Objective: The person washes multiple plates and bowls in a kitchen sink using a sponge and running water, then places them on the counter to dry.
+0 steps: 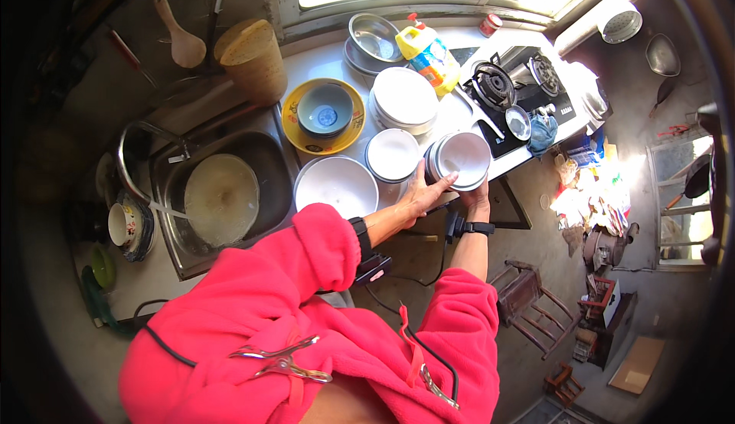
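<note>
Both hands are around a stack of white bowls [464, 157] at the counter's front edge, right of the other dishes. My left hand [424, 197] grips the stack's left side, its thumb over the front rim. My right hand [476, 195] holds the stack from the front and below; its fingers are partly hidden. Close by on the left is a small stack of white bowls [393, 154], with a pile of white plates [405, 96] behind it. A large white bowl [336, 187] stands near my left sleeve. Blue-grey bowls [325, 110] sit in a yellow dish [293, 131].
At left, a steel sink [275, 194] holds a basin of cloudy water [222, 200] under a curved faucet [122, 162]. A yellow bottle with a red pump [428, 59] and metal bowls [374, 38] stand behind. A gas stove [494, 88] lies right; a wooden chair [522, 295] stands below.
</note>
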`<state>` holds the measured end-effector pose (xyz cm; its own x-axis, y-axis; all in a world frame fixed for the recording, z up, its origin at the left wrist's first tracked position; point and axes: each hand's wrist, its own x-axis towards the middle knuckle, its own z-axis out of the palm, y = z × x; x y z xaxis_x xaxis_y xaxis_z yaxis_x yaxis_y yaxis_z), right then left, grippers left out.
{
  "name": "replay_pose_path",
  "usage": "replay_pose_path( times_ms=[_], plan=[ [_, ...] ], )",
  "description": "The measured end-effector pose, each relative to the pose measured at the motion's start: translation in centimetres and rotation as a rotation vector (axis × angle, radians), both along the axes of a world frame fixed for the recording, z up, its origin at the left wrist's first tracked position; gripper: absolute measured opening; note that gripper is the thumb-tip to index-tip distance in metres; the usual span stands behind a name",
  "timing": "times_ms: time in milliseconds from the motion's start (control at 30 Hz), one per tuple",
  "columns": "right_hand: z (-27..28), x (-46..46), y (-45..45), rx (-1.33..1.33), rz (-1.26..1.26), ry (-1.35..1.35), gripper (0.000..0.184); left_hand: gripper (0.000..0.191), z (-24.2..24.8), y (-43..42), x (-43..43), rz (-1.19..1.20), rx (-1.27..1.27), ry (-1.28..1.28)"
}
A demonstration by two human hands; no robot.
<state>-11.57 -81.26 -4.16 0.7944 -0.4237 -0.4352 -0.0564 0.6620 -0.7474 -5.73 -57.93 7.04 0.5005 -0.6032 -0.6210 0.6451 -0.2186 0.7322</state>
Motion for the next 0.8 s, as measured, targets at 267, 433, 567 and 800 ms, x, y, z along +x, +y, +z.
replay_pose_path(
  times_ms=[267, 433, 567, 800],
  plan=[
    [-2.5, -1.3, -0.1, 0.042, 0.038, -0.13, 0.062, 0.091, -7.1, -5.8, 0.8, 0.21, -0.191, -0.184],
    [-2.5, -3.4, 3.8, -0.073, -0.199, -0.161, 0.062, 0.083, -7.5, -5.6, -0.2, 0.113, -0.005, -0.371],
    [0.5, -6.7, 7.5, 0.0, -0.201, -0.241, 0.062, 0.083, -4.6, -2.7, -2.3, 0.065, 0.084, -0.473],
    [8.3, -7.6, 14.8, -0.067, -0.162, -0.201, 0.067, 0.087, 4.3, 8.0, -2.5, 0.141, -0.152, -0.481]
  ],
)
